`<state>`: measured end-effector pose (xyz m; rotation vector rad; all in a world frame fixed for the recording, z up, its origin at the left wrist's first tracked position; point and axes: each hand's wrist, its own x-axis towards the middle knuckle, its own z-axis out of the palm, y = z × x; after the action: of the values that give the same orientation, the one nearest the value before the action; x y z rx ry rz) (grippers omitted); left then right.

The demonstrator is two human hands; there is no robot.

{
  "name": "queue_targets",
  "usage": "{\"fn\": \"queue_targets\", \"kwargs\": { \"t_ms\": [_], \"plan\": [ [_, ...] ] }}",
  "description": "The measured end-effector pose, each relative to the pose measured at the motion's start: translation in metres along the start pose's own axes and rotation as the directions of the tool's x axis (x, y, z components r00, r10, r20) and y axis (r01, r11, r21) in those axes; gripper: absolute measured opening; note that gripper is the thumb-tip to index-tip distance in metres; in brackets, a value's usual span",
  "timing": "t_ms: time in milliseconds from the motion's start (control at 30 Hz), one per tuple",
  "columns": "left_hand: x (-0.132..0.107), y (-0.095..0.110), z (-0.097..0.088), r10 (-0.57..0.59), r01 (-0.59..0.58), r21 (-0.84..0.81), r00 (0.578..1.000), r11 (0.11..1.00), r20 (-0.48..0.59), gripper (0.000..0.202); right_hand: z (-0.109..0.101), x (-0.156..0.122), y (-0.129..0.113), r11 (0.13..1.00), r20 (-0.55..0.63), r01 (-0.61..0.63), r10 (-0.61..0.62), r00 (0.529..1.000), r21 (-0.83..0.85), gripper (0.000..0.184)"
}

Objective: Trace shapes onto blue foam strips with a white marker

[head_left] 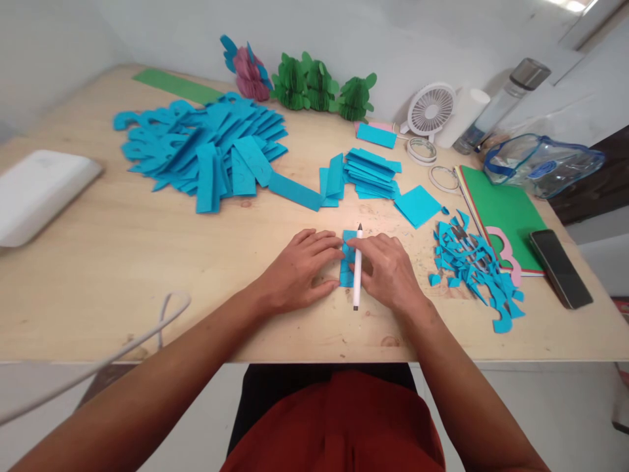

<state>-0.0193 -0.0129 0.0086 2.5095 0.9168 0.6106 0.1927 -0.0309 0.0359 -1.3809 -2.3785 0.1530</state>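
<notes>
A small piece of blue paper (pixel 347 262) lies on the wooden table in front of me, between my two hands. From its left side, my left hand (pixel 309 265) rests on the table with fingers stretched out and the tips at the paper's edge. My right hand (pixel 388 269) is on the other side, its thumb and fingers closed around a white marker pen (pixel 358 269). The pen stands nearly lengthwise over the paper's right edge, dark tip pointing away from me. Part of the paper is hidden under pen and fingers.
Beyond my hands are a heap of cut blue paper (pixel 196 144), a stack of blue pieces (pixel 371 172) and a folded blue square (pixel 419 205). Blue scraps (pixel 466 255), a green sheet (pixel 506 210) and a phone (pixel 560 267) lie right. A white cable (pixel 137 341) crosses the left front edge.
</notes>
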Motion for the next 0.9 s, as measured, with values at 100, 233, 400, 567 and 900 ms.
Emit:
{"fn": "queue_targets", "kwargs": {
  "t_ms": [100,233,400,567,900],
  "plan": [
    [-0.0002,-0.0009,0.0008,0.003,-0.003,0.0,1.0,1.0,-0.013,0.041,0.0001,0.0001,-0.0005,0.999,-0.01,0.028,-0.029,1.0,-0.029,0.033],
    [-0.0002,-0.0017,0.0017,0.003,-0.003,-0.001,1.0,1.0,-0.012,0.043,0.001,0.0002,-0.0008,0.998,-0.023,0.05,-0.051,0.998,-0.03,0.031],
    [-0.0006,-0.0017,0.0022,0.008,-0.008,-0.006,1.0,1.0,-0.023,0.043,0.0012,0.0003,-0.0006,0.999,-0.008,0.049,-0.049,0.999,-0.014,0.03],
    [-0.0008,-0.0011,0.0013,0.019,-0.019,-0.001,0.999,1.0,-0.026,0.042,0.0007,-0.0003,-0.001,0.999,-0.001,0.046,-0.046,0.999,-0.002,0.03],
    [-0.0019,0.0016,-0.0018,0.019,-0.019,0.014,0.999,1.0,-0.048,0.04,0.0036,-0.0016,0.0025,0.998,0.001,0.059,-0.059,0.998,0.007,0.031]
  ]
}}
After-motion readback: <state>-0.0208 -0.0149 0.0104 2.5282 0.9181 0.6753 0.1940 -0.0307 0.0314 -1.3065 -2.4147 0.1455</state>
